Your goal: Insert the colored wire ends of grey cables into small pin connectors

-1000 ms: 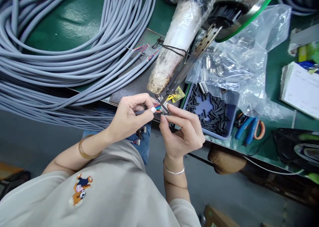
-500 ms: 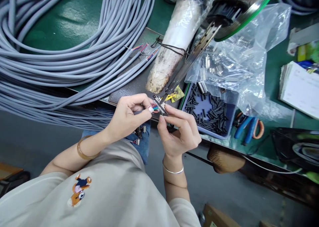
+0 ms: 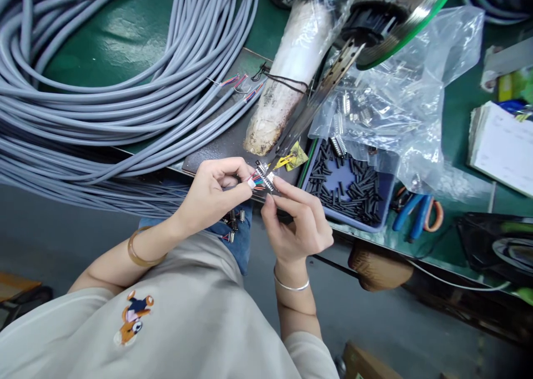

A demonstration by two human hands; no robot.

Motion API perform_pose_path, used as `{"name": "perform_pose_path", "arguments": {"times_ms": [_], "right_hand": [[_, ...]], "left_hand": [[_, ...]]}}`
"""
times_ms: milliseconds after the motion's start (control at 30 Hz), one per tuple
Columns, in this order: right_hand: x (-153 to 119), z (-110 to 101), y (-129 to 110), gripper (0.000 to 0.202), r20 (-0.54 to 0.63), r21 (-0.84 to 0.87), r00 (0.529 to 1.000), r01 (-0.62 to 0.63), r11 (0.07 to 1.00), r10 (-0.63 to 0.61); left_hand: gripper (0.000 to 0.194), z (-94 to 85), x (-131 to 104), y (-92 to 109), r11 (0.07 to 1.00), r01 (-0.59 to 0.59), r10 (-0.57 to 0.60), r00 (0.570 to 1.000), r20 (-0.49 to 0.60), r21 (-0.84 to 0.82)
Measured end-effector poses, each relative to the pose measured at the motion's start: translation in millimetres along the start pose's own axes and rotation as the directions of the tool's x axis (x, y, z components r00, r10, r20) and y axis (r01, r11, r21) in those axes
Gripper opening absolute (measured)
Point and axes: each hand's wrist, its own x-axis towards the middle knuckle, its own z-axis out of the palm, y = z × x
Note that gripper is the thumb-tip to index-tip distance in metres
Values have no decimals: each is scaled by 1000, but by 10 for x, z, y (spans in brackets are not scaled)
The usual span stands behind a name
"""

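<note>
Thin coloured wires (image 3: 258, 180) are pinched between the thumb and fingers of my left hand (image 3: 214, 193), beside a small metal connector (image 3: 265, 175). My right hand (image 3: 297, 218) is at the connector's right side, index fingertip against it and thumb just below. What lies between its thumb and fingers is too small to make out. A dark metal soldering tip (image 3: 277, 157) comes down from the upper right and meets the connector. Behind it, a yellow piece (image 3: 296, 157) lies on the dark plate (image 3: 208, 148).
Grey cables (image 3: 125, 104) cover the left of the bench. A blue tray (image 3: 385, 198) of black tubes, a plastic bag (image 3: 420, 101) of connectors, pliers (image 3: 418, 215) and a paper pad (image 3: 502, 146) lie right. A solder reel (image 3: 408, 29) and white wrapped tube (image 3: 291, 74) stand above.
My right hand has shifted very slightly left, its fingertips still by the connector. My left hand keeps its pinch on the wires almost unmoved.
</note>
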Motion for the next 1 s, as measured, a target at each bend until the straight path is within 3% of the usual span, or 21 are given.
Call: {"name": "perform_pose_path", "arguments": {"times_ms": [167,300,367,633,1000], "right_hand": [[22,-15,-20,16,-6,88,987,-157,984,158],[22,-25,-35,13,68,277,932,-359,891,355],[19,-21,-38,12,90,314,920,-390,866,381],[45,5,-15,18,-2,108,992,-125,986,126],[126,8,-15,20,15,57,996,-92,994,91]], "left_hand": [[15,-23,-28,14,1000,8,-8,999,32,-11],[14,-55,-55,20,998,54,-51,995,91,-28],[16,-60,-61,16,998,50,-46,995,89,-37],[15,-9,-17,-28,997,-75,75,997,11,30],[13,6,12,24,994,-105,107,994,-28,42]]}}
